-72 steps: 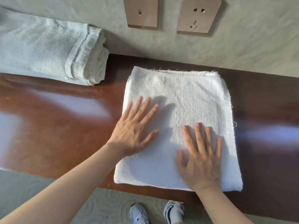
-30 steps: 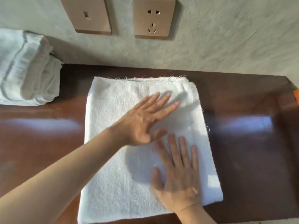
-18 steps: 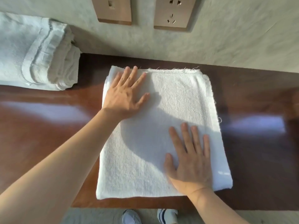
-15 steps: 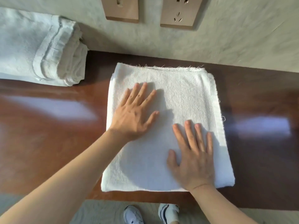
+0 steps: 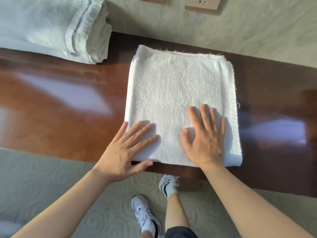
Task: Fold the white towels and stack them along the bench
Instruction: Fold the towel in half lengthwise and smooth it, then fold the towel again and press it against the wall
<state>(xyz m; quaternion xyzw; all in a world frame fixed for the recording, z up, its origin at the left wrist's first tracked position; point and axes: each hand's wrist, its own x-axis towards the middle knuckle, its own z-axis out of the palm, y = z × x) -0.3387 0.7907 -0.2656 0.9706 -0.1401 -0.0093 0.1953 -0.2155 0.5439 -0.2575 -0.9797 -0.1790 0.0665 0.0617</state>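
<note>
Two bare hands rest on a folded white towel that lies flat on the glossy brown surface, its near edge close to the surface's front rim. On the right hand the fingers are spread slightly apart and lie flat, palm down, on the towel's near right part, clamped on nothing. On the left hand the fingers are also apart and lie across the towel's near left corner, while the thumb sits against the towel's near edge at the corner; whether it reaches under the cloth, I cannot tell. Beyond the left fingers and off to their left, well apart from the flat towel, a stack of folded white towels sits on the surface against the wall. Past the fingertips, the towel's far edge shows a frayed fringe.
</note>
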